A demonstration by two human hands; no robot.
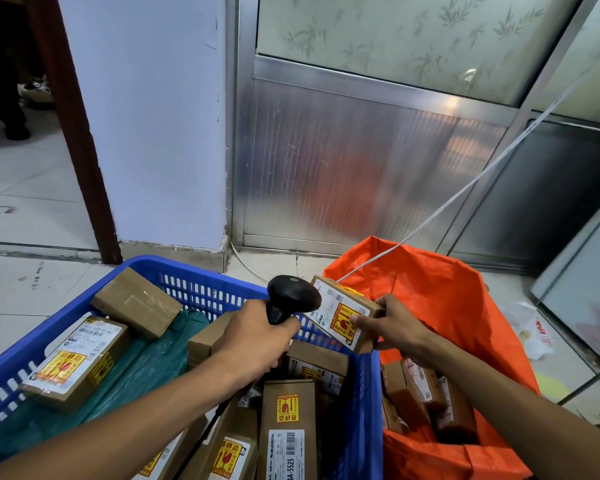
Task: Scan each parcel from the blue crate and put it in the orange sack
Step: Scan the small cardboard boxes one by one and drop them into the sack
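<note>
- Left hand (257,344) gripping scanner (293,297); right hand (394,327) pinching parcel (343,315).
- Risk: misread from tilted label.
- Risk: parcel slipping short of orange sack (440,299).

My left hand (257,344) grips the black scanner (290,297), its head just beside the label of a small box (343,311) that my right hand (397,329) holds above the blue crate (201,289) rim, next to the orange sack (440,299) holding more boxes.
</note>
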